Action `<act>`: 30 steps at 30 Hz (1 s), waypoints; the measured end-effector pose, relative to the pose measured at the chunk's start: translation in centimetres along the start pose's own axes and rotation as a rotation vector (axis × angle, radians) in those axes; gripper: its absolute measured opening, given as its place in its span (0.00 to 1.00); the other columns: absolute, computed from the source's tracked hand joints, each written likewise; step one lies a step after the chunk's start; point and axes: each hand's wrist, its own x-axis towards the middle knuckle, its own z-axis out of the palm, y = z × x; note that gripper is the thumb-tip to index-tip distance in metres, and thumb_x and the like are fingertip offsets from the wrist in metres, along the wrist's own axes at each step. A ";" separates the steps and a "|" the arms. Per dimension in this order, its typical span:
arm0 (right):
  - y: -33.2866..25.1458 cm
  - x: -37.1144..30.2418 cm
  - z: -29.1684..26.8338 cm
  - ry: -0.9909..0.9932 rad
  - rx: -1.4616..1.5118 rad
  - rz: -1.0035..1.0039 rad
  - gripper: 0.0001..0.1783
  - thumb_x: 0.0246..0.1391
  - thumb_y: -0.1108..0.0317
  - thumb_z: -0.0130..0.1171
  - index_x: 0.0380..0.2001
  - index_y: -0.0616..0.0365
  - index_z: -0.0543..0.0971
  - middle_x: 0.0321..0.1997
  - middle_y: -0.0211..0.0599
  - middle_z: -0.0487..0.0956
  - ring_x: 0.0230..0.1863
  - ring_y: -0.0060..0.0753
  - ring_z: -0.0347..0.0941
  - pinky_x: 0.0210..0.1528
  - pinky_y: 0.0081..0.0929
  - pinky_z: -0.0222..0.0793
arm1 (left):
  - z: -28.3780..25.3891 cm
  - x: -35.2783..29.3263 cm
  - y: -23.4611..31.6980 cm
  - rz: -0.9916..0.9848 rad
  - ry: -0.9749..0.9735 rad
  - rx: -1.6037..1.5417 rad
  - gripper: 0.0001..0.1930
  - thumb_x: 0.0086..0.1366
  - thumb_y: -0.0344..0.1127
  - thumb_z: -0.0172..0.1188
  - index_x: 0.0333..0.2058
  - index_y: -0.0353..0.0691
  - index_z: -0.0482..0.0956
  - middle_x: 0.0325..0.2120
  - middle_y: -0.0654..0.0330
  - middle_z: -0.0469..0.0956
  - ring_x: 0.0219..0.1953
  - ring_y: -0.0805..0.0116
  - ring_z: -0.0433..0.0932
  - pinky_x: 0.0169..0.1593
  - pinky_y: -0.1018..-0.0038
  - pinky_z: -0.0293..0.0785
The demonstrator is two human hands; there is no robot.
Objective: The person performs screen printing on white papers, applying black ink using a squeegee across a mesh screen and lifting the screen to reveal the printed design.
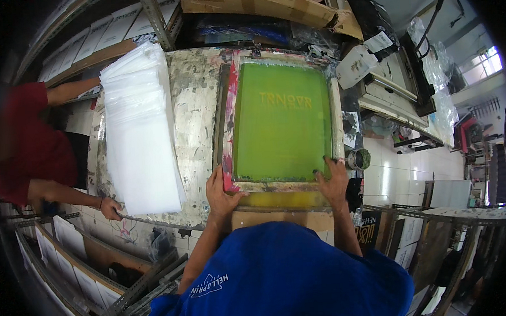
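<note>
A screen-printing frame with green mesh lies on the worktable in front of me. Pale lettering shows in the upper part of the mesh, and red ink smears the frame's left bar. My left hand grips the near left corner, its thumb along the near bar. At the near right corner, my right hand holds the frame, with dark-stained fingertips at the mesh edge. Under the near bar a yellow strip shows. Whatever lies beneath the mesh is hidden.
Left on the stained table lies a fanned stack of white plastic bags. A co-worker in a red shirt reaches to that table. An ink-stained tin and a white jug stand right. Racks flank me.
</note>
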 end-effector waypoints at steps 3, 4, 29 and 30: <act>-0.9 -4.5 0.7 -0.044 -0.085 -0.038 0.34 0.42 0.54 0.70 0.52 0.60 0.77 0.44 0.54 0.73 0.49 0.58 0.67 0.53 0.52 0.61 | 0.2 -0.3 0.0 -0.022 -0.002 0.040 0.62 0.34 0.57 0.80 0.64 0.28 0.61 0.59 0.39 0.68 0.61 0.41 0.67 0.64 0.55 0.63; -1.2 -5.5 1.1 -0.017 -0.101 -0.070 0.36 0.41 0.52 0.71 0.53 0.60 0.77 0.44 0.53 0.72 0.49 0.57 0.66 0.55 0.53 0.59 | 0.3 -0.3 0.0 -0.019 0.000 0.039 0.62 0.34 0.56 0.80 0.64 0.28 0.61 0.59 0.39 0.68 0.61 0.41 0.67 0.64 0.55 0.63; -1.8 -3.4 -3.3 0.175 -0.123 -0.162 0.31 0.31 0.55 0.75 0.42 0.56 0.81 0.38 0.41 0.76 0.47 0.49 0.69 0.61 0.56 0.52 | 0.6 -1.4 -2.3 -0.062 0.140 -0.273 0.55 0.42 0.44 0.77 0.67 0.33 0.59 0.53 0.46 0.72 0.55 0.45 0.70 0.61 0.58 0.64; -2.3 -2.5 -4.5 0.180 -0.116 -0.172 0.30 0.31 0.55 0.75 0.41 0.55 0.81 0.38 0.41 0.76 0.47 0.49 0.69 0.61 0.56 0.52 | 0.7 -1.9 -3.2 -0.076 0.116 -0.237 0.54 0.43 0.43 0.76 0.67 0.34 0.59 0.53 0.46 0.72 0.56 0.46 0.70 0.61 0.58 0.64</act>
